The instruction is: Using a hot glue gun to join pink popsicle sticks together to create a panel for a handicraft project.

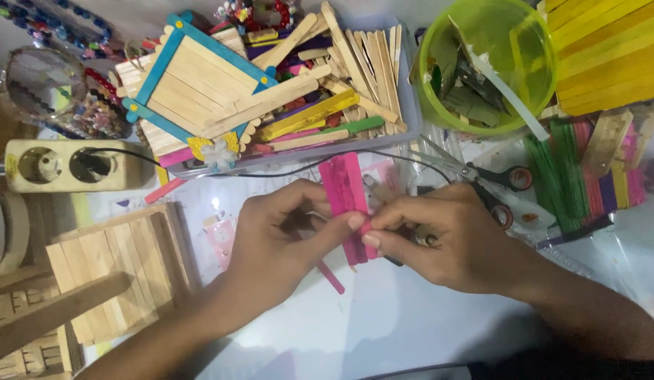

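Observation:
Both of my hands meet at the middle of the white table over a small panel of pink craft sticks. My left hand grips the panel's lower left side, thumb pressed on it. My right hand pinches the panel's lower right edge with thumb and forefinger. A loose pink stick pokes out under my left hand. Something small and dark sits in my right palm; I cannot tell what it is.
A clear tray of plain and coloured craft sticks holds a blue-framed stick panel. A green bowl with scraps, scissors, coloured stick bundles, a power strip and wooden stick panels surround the hands.

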